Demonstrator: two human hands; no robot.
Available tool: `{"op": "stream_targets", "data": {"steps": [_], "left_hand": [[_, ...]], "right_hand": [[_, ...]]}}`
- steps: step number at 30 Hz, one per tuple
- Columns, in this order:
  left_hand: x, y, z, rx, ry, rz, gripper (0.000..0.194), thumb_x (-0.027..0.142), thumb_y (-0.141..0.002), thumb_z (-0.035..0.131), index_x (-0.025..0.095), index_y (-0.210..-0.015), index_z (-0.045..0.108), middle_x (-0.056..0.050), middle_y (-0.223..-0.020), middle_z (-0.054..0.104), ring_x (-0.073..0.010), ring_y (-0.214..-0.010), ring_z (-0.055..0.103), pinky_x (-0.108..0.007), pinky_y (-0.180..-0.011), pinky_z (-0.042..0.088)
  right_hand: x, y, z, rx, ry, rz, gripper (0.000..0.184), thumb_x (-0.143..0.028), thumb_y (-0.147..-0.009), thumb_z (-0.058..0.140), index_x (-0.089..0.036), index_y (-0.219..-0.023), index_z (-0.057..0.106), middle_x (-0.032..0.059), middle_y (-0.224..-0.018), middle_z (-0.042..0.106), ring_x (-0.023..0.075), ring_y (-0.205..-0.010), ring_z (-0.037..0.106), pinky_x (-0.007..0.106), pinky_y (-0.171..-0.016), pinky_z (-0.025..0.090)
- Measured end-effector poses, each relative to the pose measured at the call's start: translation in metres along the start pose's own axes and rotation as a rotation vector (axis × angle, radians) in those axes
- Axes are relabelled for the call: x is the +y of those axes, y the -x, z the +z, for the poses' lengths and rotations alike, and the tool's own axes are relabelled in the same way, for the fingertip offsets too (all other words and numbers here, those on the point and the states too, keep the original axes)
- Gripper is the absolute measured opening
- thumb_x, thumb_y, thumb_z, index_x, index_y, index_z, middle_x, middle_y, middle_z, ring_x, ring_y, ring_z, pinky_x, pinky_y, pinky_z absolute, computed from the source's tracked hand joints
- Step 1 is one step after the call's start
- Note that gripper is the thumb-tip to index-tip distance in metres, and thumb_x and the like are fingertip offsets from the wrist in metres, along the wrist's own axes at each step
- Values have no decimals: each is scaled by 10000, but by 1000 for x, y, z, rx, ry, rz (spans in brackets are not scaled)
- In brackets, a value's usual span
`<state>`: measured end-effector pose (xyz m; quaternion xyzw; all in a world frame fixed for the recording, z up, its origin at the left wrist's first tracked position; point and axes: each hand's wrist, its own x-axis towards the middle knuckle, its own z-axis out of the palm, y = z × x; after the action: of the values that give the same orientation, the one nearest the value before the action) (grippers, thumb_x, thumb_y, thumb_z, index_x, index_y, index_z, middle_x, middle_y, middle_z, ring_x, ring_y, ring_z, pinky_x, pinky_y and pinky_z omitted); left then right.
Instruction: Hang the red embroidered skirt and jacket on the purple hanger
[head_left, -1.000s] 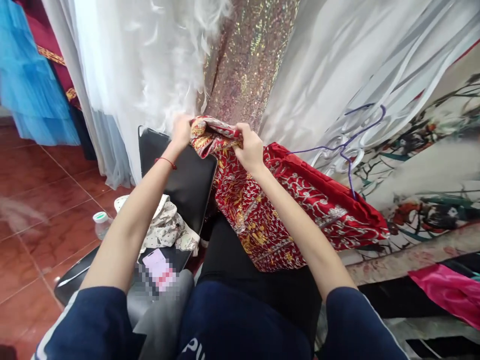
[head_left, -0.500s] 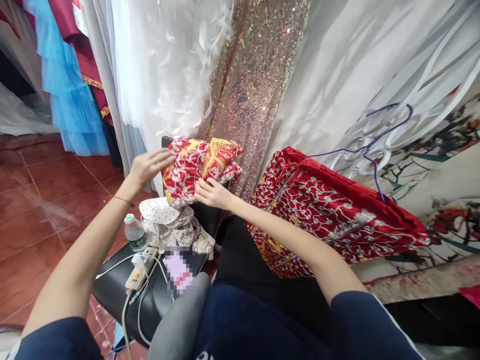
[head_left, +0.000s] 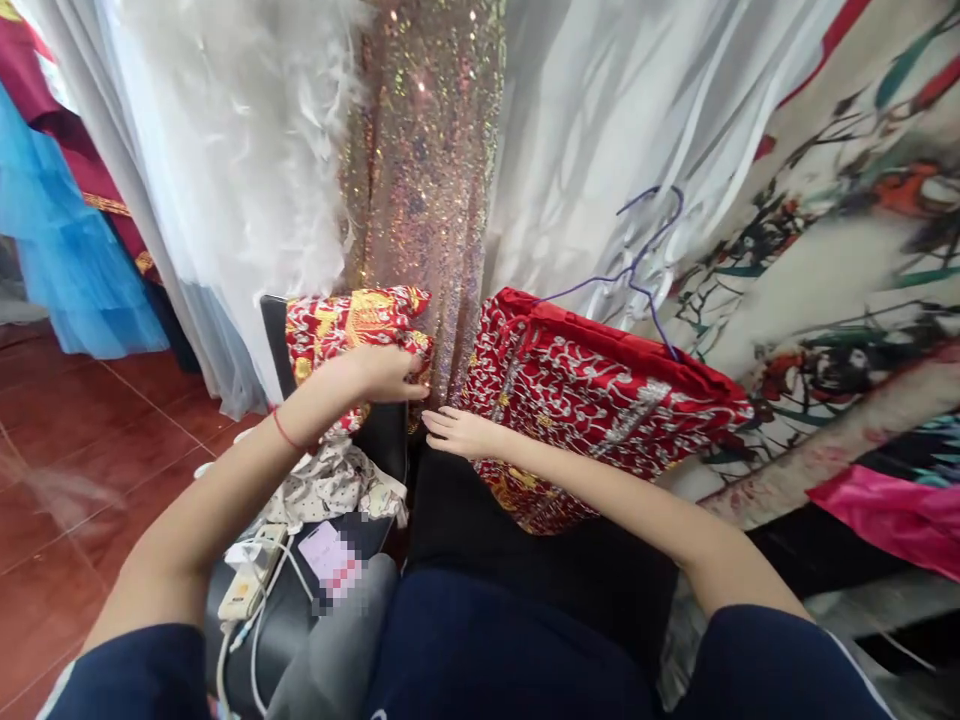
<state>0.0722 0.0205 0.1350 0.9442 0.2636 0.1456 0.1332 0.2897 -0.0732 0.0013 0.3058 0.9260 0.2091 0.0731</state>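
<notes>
A folded red garment [head_left: 322, 322] with gold and silver embroidery lies on a black chair at the left. My left hand [head_left: 386, 373] reaches across its near right edge, fingers apart and holding nothing that I can see. Close beside it, my right hand [head_left: 461, 433] is open with fingers stretched to the left. The right hand is by the lower left side of a second red embroidered garment [head_left: 592, 395]. This one hangs tilted on a purple hanger [head_left: 634, 268]; whether my right hand touches it I cannot tell.
Below the folded garment are a dotted white cloth [head_left: 326, 485], a power strip [head_left: 251, 580] with cables and a pink card [head_left: 322, 552]. A sequined curtain [head_left: 431, 180] and a white feathered dress [head_left: 247, 150] hang behind. Bright pink fabric [head_left: 892, 510] lies at the right.
My left hand has moved right across the folded garment. My right hand has come off that garment and moved right, towards the hanging one. The view has turned to the right.
</notes>
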Motion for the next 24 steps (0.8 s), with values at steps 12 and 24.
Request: {"op": "stream_targets", "data": {"steps": [12,24], "left_hand": [[110,-198,72,421,-230,137,462,374,-995,401,76,-1266,627,-216,-1393,623,-313,-1407,481,-514,-1223,228],[122,-145,90,476,-309,93,510,418,-1069,263,175,-943,694,-133,-931,738,-279,-974,643,-405,-890,368]], "right_hand": [[10,133,-31,-153,-68,537,290,-221,-952,538,-136,-1219,613,161,-1200,671,264,-1021,671,377,-891,485],[31,112,-28,680,-705,1353,329,-520,-944,563,-213,-827,587,44,-778,739,193,-733,710,278,-690,514]]}}
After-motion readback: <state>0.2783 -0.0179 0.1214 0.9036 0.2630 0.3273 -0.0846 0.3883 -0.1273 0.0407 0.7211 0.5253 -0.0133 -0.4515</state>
